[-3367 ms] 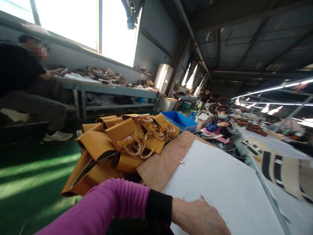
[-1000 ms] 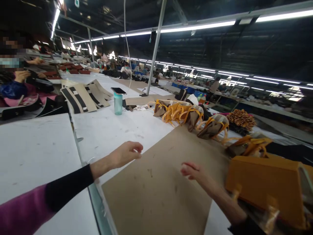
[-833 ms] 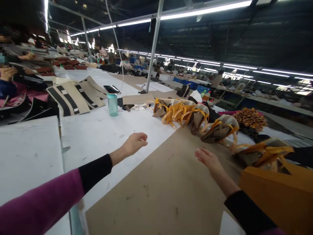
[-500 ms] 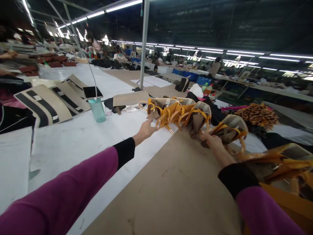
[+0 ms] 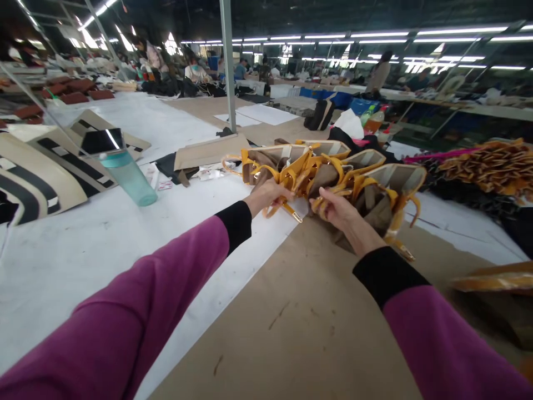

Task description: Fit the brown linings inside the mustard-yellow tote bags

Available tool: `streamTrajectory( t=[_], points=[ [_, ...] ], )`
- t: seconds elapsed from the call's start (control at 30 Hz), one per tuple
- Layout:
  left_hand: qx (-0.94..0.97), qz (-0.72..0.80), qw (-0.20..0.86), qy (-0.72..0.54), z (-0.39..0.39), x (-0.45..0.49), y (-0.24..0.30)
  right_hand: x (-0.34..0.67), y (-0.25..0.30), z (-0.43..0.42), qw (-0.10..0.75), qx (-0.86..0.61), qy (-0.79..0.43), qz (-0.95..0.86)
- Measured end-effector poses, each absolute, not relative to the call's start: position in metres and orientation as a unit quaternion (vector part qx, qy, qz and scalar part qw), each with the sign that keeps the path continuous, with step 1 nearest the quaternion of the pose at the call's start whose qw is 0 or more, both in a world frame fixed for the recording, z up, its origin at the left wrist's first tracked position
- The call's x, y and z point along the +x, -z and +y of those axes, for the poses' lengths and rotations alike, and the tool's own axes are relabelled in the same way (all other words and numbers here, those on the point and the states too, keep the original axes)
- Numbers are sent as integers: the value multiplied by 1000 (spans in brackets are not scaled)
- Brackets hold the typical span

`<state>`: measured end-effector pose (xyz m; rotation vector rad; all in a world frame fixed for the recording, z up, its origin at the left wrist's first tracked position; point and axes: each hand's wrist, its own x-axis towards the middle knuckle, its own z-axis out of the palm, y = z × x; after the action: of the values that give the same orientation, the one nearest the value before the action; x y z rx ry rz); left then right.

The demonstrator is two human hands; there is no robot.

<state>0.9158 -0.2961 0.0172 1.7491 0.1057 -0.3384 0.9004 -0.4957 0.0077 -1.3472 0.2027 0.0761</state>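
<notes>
Both hands have closed in on the row of bags since half a second ago, when they were only arriving at it. The left hand [image 5: 268,195] now grips the yellow straps at the near end of the bags [image 5: 328,172], fingers curled around them. The right hand [image 5: 338,208] is clenched on a yellow strap of the bag just right of that. The bags, tan with yellow trim and cream rims, lie bunched together at the centre of the frame, on the far edge of a brown cardboard sheet [image 5: 308,311] that fills the lower middle. Under and left of the sheet is the white table [image 5: 83,244]. Towards the upper left stands a teal bottle [image 5: 127,175] with a dark phone [image 5: 100,141] lying on its lid, and beside it cream panels with black stripes [image 5: 37,178]. A grey pole [image 5: 228,61] rises at upper centre. At the right edge lies a heap of orange-brown straps [image 5: 491,166]. People sit at tables far back.
</notes>
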Motion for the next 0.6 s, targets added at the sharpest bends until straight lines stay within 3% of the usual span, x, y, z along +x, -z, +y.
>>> streamTrajectory(
  t=[0.17, 0.33, 0.6],
  points=[
    [849, 9, 513, 125, -307, 905, -17, 923, 12, -461, 797, -593, 21, 109],
    [847, -48, 515, 123, -307, 879, -13, 913, 11, -440, 790, -597, 77, 117],
    [805, -111, 563, 152, -288, 791, -57, 816, -35, -451, 816, -578, 23, -2]
  ],
)
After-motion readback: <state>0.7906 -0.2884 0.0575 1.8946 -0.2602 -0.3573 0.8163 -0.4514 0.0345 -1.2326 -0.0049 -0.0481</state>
